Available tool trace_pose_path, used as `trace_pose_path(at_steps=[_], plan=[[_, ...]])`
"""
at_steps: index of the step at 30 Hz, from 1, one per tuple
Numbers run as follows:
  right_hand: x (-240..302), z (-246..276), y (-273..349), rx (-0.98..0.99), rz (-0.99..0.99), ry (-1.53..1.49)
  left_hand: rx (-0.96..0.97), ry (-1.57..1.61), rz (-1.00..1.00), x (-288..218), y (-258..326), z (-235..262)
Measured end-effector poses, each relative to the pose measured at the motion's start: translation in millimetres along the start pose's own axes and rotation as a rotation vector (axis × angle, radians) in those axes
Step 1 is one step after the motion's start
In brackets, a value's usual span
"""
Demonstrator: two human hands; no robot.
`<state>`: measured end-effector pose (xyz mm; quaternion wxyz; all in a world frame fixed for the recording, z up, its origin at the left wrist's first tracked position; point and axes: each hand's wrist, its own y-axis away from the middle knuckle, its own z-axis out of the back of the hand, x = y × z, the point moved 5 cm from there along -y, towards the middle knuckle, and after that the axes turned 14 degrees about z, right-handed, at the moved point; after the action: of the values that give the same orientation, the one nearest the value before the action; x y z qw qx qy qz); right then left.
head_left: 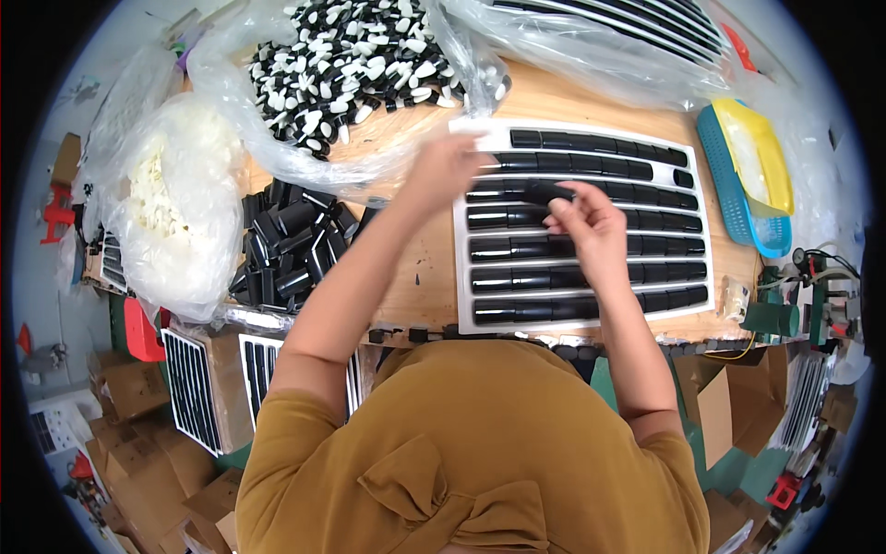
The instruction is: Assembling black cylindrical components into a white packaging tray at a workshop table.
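Nearest us we have a mustard-brown shirt with a fabric bow, bare forearms reaching out over a wooden tabletop. Right hand: thumb and fingers pinch one black piece above the white tray, around its third row from the far edge — we can't tell if it touches the row. Left hand is at the tray's far left corner, motion-blurred; we can't tell whether its fingers are spread, pressed together or pinching something.

On the tray we count seven rows of glossy black pieces. Second row from the far edge has a bare white stretch near its right end, then a lone piece.

Left of the tray, beside the left forearm, we see a loose heap of black pieces. Beyond it, a black-and-white pile on clear plastic; farther left, a clear bag of off-white bits. Right of the tray we mark a blue basket with a yellow basket tilted on it. Far right top — more filled trays under clear plastic.
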<state>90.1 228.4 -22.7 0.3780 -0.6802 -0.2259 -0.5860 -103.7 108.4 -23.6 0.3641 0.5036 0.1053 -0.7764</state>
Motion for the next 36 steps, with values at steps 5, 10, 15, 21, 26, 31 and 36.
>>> trace_pose_path(at_steps=[5,10,15,21,26,31,36], plan=[[9,71,-19,-0.259,0.048,0.177,-0.779,-0.627,-0.210,26,-68,86],[-13,170,-38,-0.587,0.067,0.287,-0.672,-0.586,-0.228,64,-87,100],[-54,234,-57,-0.608,-0.014,0.619,-0.619,-0.509,-0.227,79,-77,94],[-93,269,-84,-0.490,0.051,0.911,-0.601,-0.205,-0.045,65,-34,91],[-87,265,-89,-0.397,0.068,0.841,-0.205,0.609,0.147,46,8,62],[-50,229,-78,-0.291,0.066,1.567,-0.144,0.618,0.203,45,25,47],[-35,254,-77,-0.660,0.133,1.689,-0.103,0.695,0.160,36,41,33]])
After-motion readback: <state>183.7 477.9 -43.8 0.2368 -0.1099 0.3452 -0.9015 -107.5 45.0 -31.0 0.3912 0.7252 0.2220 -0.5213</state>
